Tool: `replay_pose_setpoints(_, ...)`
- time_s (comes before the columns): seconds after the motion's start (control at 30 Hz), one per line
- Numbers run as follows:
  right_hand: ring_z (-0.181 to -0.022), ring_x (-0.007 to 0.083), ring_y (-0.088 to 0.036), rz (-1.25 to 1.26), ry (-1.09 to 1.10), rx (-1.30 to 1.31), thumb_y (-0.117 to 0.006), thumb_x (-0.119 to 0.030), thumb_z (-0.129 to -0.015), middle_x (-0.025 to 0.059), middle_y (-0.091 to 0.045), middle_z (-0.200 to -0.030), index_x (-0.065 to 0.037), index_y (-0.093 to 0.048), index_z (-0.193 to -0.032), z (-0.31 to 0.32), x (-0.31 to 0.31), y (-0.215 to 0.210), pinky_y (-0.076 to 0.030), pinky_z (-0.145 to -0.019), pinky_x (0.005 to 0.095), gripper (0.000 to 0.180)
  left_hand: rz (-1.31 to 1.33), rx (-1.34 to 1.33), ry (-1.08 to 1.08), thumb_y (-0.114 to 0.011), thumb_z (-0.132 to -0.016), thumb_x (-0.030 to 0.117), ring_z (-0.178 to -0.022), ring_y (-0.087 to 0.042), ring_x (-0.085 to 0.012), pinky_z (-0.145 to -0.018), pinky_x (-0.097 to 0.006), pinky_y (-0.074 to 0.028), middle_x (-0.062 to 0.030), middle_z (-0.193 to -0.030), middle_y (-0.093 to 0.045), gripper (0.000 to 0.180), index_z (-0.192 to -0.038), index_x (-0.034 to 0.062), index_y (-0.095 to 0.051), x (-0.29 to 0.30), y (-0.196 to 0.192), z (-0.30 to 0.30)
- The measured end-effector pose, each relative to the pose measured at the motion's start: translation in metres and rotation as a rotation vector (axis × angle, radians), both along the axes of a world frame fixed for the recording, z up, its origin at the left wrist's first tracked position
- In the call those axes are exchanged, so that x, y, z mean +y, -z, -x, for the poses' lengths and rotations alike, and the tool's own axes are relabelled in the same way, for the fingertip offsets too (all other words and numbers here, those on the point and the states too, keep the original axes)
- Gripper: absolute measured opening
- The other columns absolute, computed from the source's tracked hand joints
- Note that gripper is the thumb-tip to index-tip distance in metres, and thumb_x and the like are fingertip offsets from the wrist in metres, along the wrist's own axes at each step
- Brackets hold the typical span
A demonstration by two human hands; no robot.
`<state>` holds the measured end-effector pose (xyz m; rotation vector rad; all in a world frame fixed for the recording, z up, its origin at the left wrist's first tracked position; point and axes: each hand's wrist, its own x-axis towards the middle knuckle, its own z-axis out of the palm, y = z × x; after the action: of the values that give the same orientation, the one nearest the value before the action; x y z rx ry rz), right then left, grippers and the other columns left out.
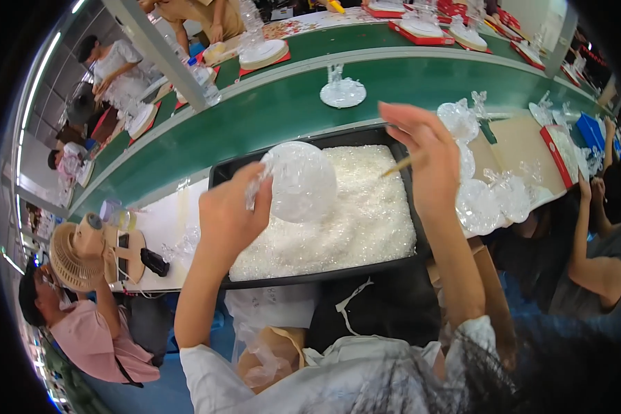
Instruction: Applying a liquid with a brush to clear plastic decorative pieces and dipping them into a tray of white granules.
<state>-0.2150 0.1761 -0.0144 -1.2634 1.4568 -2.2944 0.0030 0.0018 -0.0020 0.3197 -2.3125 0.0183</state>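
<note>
Place: factory assembly line.
Landmark: long green conveyor belt (283,110).
On the belt: clear glass ornament (343,91).
Beyond the belt: red trays (421,31) at further workstations.
Near side: black tray (310,279) of white granules; seated workers (90,324) alongside.

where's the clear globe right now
In the head view, the clear globe is held up in the left hand, left of centre, over the black tray of white granules.

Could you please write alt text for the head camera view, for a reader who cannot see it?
A person's left hand holds a clear globe over a black tray of white granules, while the right hand holds a thin stick. Beyond lies a green conveyor belt; other workers sit on both sides.
</note>
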Motion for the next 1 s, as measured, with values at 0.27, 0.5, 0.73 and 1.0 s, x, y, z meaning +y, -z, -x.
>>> replay_pose_setpoints(0.27,-0.071,0.0220,-0.055,0.305,0.119,-0.106,-0.042,-0.037,-0.101,0.0172,-0.057,-0.093,-0.007,-0.051,-0.103,-0.065,0.040,0.041,-0.049,-0.057,0.0324,0.032,-0.474,-0.014,-0.020,-0.067,-0.086,0.013,-0.046,-0.058,-0.0253,-0.047,-0.034,-0.043,-0.0114,-0.053,-0.057,0.017,-0.100,0.0040,-0.064,-0.004,-0.001,0.030)
replay_pose_setpoints(0.5,-0.057,0.0253,-0.057,0.068,0.142,0.254,-0.062,-0.026,-0.094,0.0167,-0.061,-0.086,-0.008,-0.053,-0.095,-0.093,0.045,0.054,-0.049,-0.046,0.0324,0.020,-0.655,-0.077,-0.082,-0.060,-0.091,0.005,-0.046,-0.042,-0.0075,-0.045,-0.026,-0.031,-0.0019,-0.052,-0.049,0.024,-0.114,0.0025,-0.061,0.008,-0.009,0.026)
replay_pose_setpoints(0.73,-0.067,0.0327,-0.068,-0.160,-0.200,0.603,-0.078,-0.005,-0.077,0.0230,-0.061,-0.107,-0.002,-0.055,-0.106,-0.081,0.044,0.046,-0.056,-0.052,0.0382,0.037,-0.693,-0.054,-0.080,-0.056,-0.094,0.004,-0.046,-0.032,-0.0035,-0.044,-0.027,-0.021,0.0028,-0.049,-0.040,0.020,-0.113,0.0004,-0.062,0.001,0.002,0.014)
replay_pose_setpoints(1.0,-0.062,0.0291,-0.069,-0.088,-0.054,0.541,-0.080,-0.013,-0.079,0.0167,-0.067,-0.080,0.001,-0.066,-0.089,-0.084,0.037,0.038,-0.057,-0.050,0.0317,0.022,-0.789,0.008,-0.030,-0.054,-0.096,0.003,-0.052,-0.027,0.0010,-0.046,-0.024,-0.016,0.0100,-0.055,-0.038,0.022,-0.117,-0.0014,-0.061,0.000,0.002,0.010)
